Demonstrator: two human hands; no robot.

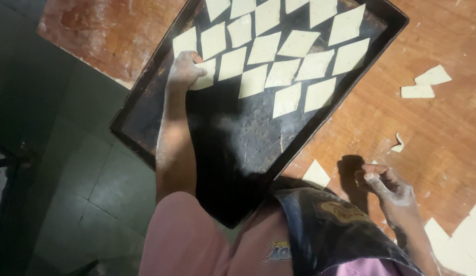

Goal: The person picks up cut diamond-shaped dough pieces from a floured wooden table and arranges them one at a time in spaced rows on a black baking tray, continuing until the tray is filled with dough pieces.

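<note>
A dark baking tray [233, 143] lies tilted across the wooden table [432, 128], one corner hanging past the table edge. Several pale diamond-shaped dough pieces [281, 71] fill its far half in rows. My left hand [184, 69], dusted with flour, rests on a dough piece [205, 79] at the left end of the nearest row, fingers pressing it down. My right hand [386, 186] hovers low over the table at the right, fingers curled loosely, nothing clearly in it. A single dough piece [316, 174] lies on the wood just left of it.
Loose dough pieces [424, 84] and a small scrap [398, 144] lie on the table at the right. More cut dough [460, 240] sits at the bottom right corner. A grey tiled floor [69, 174] lies below at the left. A dark apron [325, 230] covers my front.
</note>
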